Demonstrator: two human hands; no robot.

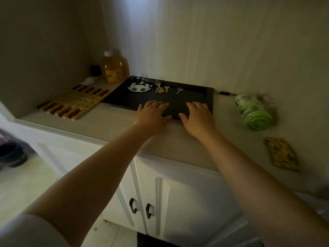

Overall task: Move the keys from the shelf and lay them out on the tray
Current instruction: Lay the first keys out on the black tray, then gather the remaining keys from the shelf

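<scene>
Fingers (158, 106) spread flat, both hands empty | keys (161, 88) (silvery, one yellow-tagged) lined along black tray (209, 98)

One tray (195, 97), four keys (179, 90), two hands (153, 115).

- Pale countertop (110, 125) carries a black tray (124, 98).
- Left of the tray: slatted trivet (74, 102); behind-left, a yellow bottle (114, 68).
- Right of the tray: green roll (252, 111), yellow mat (281, 154).
</scene>
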